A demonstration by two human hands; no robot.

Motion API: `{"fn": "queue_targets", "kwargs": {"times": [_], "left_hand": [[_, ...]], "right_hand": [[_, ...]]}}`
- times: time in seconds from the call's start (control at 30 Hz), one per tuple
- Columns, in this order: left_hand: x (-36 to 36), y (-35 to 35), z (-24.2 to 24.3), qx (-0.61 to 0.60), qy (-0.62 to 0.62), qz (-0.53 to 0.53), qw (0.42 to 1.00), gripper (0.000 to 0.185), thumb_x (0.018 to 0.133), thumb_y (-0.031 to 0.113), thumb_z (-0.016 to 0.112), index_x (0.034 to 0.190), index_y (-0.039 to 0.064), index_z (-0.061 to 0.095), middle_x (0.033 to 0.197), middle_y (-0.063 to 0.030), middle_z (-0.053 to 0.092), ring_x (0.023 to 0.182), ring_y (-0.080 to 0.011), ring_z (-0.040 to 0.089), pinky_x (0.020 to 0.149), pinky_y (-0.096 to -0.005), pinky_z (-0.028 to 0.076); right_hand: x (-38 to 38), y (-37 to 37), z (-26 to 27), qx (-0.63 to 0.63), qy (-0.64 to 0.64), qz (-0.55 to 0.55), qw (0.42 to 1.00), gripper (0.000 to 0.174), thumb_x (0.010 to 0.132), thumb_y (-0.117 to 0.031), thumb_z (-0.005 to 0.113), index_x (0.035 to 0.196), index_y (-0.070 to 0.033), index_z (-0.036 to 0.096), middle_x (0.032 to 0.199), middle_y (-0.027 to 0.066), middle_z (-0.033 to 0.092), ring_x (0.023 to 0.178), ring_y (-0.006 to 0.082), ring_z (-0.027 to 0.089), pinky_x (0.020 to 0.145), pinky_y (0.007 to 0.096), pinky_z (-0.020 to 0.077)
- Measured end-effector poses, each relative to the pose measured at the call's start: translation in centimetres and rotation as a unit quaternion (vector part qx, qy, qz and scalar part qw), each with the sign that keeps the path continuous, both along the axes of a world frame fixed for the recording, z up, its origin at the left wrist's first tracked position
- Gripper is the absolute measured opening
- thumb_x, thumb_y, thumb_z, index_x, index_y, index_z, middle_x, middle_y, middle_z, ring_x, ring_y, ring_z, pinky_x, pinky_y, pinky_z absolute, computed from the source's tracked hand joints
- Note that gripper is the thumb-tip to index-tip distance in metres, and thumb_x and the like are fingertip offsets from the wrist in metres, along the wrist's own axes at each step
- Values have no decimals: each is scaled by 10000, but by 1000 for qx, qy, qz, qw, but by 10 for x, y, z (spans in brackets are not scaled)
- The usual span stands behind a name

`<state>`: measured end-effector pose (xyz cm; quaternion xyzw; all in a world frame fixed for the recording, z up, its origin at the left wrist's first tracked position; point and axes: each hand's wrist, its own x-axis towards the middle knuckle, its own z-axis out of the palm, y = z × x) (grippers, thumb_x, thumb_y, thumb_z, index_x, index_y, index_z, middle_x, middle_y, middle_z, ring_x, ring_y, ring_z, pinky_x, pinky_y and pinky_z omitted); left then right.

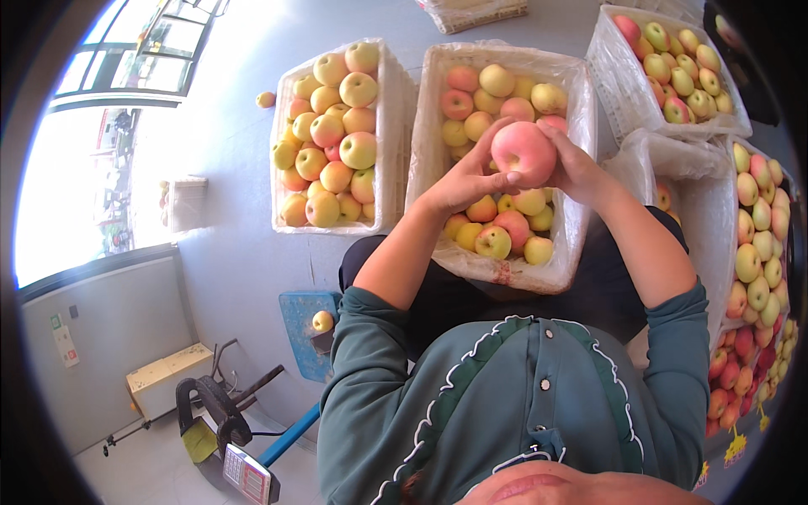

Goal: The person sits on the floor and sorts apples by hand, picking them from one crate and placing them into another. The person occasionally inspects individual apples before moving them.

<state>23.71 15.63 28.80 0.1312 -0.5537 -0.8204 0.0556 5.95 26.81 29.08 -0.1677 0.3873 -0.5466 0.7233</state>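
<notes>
Between my two hands is a large pink-red apple (522, 154), raised above a plastic-lined crate (505, 274) in front of my lap. My left hand (472, 173) supports it from the left, with the thumb along its lower edge. From the right, my right hand (576, 164) closes around its other side. Beneath them the crate holds yellow and pink apples; one yellow-green apple (492, 242) near the front bears a dark spot. The hands and the held apple hide the crate's middle.
Left of me stands a crate (379, 224) heaped with apples, and a single apple (265, 99) lies on the floor beyond it. A blue platform scale (297, 334) bears an apple and a dark flat object. More apple crates (669, 129) line the right side.
</notes>
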Motion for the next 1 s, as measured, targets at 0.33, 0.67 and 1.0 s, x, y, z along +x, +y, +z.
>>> {"fn": "queue_targets", "kwargs": {"times": [0.33,0.67,1.0], "left_hand": [[-2,5,-2,32,-45,48,997,848,784,273,779,1450,136,271,1264,-87,487,1044,-183,573,771,-316,554],[-10,7,-16,-30,42,99,994,967,786,-52,716,1502,157,100,1417,-134,369,1233,-239,487,974,-354,484],[-11,8,-19,-163,53,167,971,996,711,203,836,1459,93,188,1391,-120,377,1284,-235,408,1021,-376,426]], "right_hand": [[9,1,2,-35,43,-14,998,696,906,-591,513,1393,-123,344,1222,60,533,1099,148,561,951,347,485],[9,-2,-6,-58,121,-56,989,584,859,-357,700,1308,-66,466,1218,51,531,1134,132,514,953,271,456],[3,-5,-21,-11,141,25,990,907,859,-778,291,1482,-120,266,1481,81,334,1341,205,316,1124,416,216]]}}
